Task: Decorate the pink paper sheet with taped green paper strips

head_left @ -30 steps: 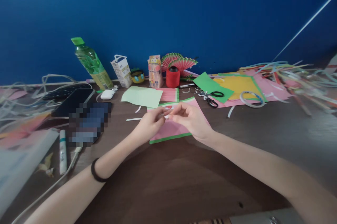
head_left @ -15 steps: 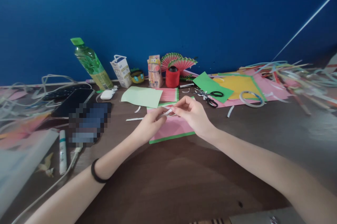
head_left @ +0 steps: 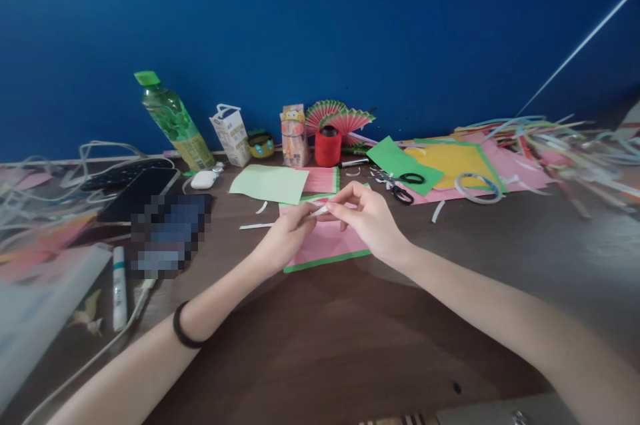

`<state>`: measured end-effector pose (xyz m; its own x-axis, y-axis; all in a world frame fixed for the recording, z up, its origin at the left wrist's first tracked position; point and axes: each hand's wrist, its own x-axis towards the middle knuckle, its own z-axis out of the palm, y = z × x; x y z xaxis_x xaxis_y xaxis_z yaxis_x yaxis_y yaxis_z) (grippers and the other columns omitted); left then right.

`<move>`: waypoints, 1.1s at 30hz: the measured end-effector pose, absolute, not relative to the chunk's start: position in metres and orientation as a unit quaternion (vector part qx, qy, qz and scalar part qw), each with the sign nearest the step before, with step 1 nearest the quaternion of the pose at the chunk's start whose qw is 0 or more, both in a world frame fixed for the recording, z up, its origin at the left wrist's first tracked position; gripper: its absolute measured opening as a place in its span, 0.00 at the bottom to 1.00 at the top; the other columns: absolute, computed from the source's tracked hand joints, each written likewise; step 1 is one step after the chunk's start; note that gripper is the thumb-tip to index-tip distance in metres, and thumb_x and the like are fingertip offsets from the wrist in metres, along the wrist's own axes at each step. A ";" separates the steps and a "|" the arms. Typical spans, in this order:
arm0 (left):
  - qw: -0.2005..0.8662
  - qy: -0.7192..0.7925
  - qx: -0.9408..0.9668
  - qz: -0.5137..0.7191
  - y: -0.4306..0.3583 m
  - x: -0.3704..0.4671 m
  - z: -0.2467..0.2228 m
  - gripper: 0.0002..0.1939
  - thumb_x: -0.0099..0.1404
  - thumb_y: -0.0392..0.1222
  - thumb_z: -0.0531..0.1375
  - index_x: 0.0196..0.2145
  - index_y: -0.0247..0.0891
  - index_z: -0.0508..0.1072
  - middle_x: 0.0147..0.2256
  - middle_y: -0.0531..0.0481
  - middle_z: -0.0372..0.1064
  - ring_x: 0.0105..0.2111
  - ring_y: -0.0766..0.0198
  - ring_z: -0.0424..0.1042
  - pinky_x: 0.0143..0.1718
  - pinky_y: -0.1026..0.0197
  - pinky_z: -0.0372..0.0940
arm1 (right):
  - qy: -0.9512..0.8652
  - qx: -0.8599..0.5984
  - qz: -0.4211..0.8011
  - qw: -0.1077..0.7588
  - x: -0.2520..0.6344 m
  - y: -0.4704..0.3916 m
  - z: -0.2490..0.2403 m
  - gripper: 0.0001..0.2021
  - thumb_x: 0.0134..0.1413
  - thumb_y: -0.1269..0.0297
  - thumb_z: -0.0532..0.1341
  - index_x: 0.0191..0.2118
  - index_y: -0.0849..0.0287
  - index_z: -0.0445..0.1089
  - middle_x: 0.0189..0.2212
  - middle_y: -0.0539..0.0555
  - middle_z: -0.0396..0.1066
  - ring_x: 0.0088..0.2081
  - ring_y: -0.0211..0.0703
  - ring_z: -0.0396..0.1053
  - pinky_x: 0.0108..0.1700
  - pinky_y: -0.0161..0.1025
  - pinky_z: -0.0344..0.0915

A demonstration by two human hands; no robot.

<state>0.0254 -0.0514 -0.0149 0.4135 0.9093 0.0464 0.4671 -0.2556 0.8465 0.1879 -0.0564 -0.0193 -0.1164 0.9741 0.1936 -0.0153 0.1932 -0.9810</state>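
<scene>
My left hand (head_left: pixel 289 235) and my right hand (head_left: pixel 367 222) meet over a pink sheet of paper with green edges (head_left: pixel 327 246). Between their fingertips is a small white strip (head_left: pixel 320 210), pinched from both sides. Fingers cover much of the strip, and I cannot tell whether it is paper or tape. A pale green sheet (head_left: pixel 270 183) lies just beyond my left hand, overlapping a pink striped piece (head_left: pixel 323 180). To the right of my right hand lie black-handled scissors (head_left: pixel 403 193) among white scraps.
Along the blue wall stand a green bottle (head_left: pixel 175 122), a white carton (head_left: pixel 231 135) and a red roll (head_left: pixel 328 148) by folded paper fans (head_left: pixel 345 122). Phone (head_left: pixel 175 232), marker (head_left: pixel 119 288) and cable are left. Coloured sheets (head_left: pixel 455 165), a tape ring (head_left: pixel 479 188) and a strip pile (head_left: pixel 575 152) are right.
My fingers have shifted slightly around the white strip; the lower fingers of my right hand now show beneath it. Everything else stays where it was.
</scene>
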 end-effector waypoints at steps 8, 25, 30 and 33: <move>0.375 0.476 0.749 0.267 -0.052 0.024 -0.014 0.15 0.60 0.38 0.47 0.43 0.38 0.67 0.36 0.50 0.69 0.37 0.61 0.66 0.40 0.59 0.60 | -0.546 -0.395 0.529 0.516 0.187 -0.057 -0.017 0.10 0.47 0.61 0.62 0.29 0.59 0.61 0.28 0.49 0.67 0.31 0.38 0.73 0.32 0.38 0.72; 0.266 0.462 0.801 0.274 -0.053 0.029 -0.016 0.12 0.57 0.31 0.48 0.34 0.36 0.70 0.27 0.52 0.69 0.27 0.66 0.65 0.35 0.62 0.58 | -0.562 -0.410 0.514 0.501 0.179 -0.068 -0.010 0.10 0.43 0.70 0.62 0.30 0.58 0.59 0.19 0.44 0.66 0.24 0.34 0.67 0.30 0.36 0.64; 0.257 0.453 0.811 0.265 -0.050 0.027 -0.021 0.10 0.58 0.32 0.49 0.32 0.38 0.70 0.31 0.51 0.71 0.32 0.63 0.67 0.41 0.58 0.58 | -0.566 -0.399 0.524 0.497 0.176 -0.076 -0.004 0.09 0.44 0.71 0.62 0.29 0.58 0.59 0.18 0.44 0.65 0.23 0.34 0.66 0.28 0.35 0.63; 0.221 0.459 0.824 0.247 -0.047 0.026 -0.028 0.07 0.57 0.34 0.51 0.30 0.38 0.70 0.34 0.50 0.72 0.37 0.59 0.67 0.46 0.54 0.55 | -0.594 -0.364 0.524 0.490 0.176 -0.083 0.007 0.10 0.43 0.68 0.64 0.29 0.57 0.60 0.21 0.46 0.67 0.26 0.36 0.69 0.29 0.36 0.64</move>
